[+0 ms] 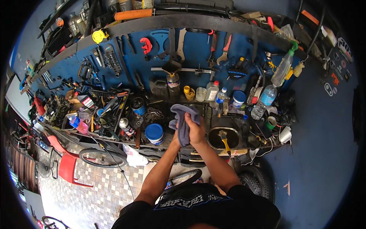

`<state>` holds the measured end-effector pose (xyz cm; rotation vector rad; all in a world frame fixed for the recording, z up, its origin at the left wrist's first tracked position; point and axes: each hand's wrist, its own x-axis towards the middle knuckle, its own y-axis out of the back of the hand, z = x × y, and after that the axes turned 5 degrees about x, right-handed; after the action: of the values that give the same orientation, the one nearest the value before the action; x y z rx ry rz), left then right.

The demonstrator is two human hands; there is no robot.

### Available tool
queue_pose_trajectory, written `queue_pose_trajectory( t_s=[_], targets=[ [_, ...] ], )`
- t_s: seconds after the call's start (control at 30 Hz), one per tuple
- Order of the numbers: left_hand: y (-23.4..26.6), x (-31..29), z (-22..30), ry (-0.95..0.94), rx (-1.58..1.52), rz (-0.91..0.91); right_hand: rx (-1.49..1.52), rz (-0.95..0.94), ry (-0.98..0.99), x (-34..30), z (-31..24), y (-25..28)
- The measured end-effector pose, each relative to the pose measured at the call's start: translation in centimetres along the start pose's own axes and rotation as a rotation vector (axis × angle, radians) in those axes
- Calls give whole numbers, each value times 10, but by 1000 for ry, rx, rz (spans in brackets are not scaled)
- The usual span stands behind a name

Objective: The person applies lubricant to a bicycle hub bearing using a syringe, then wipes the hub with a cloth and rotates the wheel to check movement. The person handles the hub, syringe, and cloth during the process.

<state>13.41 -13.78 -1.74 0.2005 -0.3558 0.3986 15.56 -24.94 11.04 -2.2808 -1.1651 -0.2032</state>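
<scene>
A grey-purple cloth point(183, 119) is bunched between my two hands above the front of the workbench. My right hand point(196, 131) is closed on its right side, with the thumb pointing up over the folds. From the left, my left hand point(176, 139) grips the cloth too; most of its fingers are hidden behind the fabric. Just right of my hands sits an oval pan point(214, 143) of dark liquid, with a yellow-handled brush point(225, 142) leaning in it. A blue-lidded tub point(154, 133) stands to the left of my wrists.
Bottles, including a large clear one point(265, 102), crowd the bench's right side. A spray can point(126, 125) and a tray of loose tools point(110, 110) fill the left. Tools hang on the blue wall point(135, 63). A bicycle wheel point(103, 157) and red chair point(69, 168) stand below.
</scene>
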Motion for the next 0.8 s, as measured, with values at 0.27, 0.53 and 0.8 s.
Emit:
queue_pose_trajectory(
  t_s=[0.27, 0.53, 0.8],
  targets=[
    [17, -5, 92, 213, -596, -256, 306, 285, 152, 51, -70, -7],
    [50, -198, -72, 754, -97, -334, -539, 1214, 1354, 206, -311, -14],
    [44, -348, -186, 935, 665, -668, -1916, 387, 729, 340, -327, 11]
  ],
)
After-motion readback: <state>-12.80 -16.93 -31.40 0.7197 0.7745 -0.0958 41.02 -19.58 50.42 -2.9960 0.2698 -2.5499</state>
